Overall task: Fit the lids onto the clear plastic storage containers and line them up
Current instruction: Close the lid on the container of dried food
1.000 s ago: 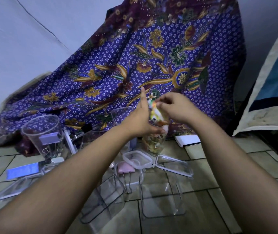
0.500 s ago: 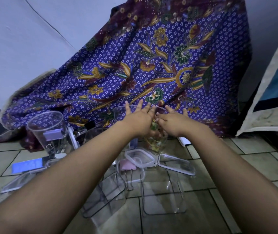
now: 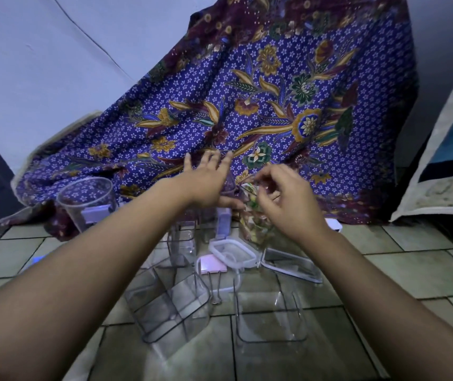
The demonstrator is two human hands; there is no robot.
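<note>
Nearest on the tiled floor (image 3: 412,270), two clear containers (image 3: 270,317) sit open, the left one (image 3: 170,306) tilted on its side, neither lidded. Just behind them lie a small loose lid (image 3: 233,253), a longer lid (image 3: 292,264), a pink pad (image 3: 214,266) and a binder clip (image 3: 215,290) crowding that space. Beyond, the right hand (image 3: 283,199) pinches the top of a filled container or bag (image 3: 255,226) of mixed contents; whether it grips a lid I cannot tell. The left hand (image 3: 206,180) hovers beside it, fingers spread, holding nothing. Further left stands a round clear jar (image 3: 87,202), uncovered, against the patterned cloth (image 3: 274,92). Judging by this, lidding has barely begun and no lining up is done.
</note>
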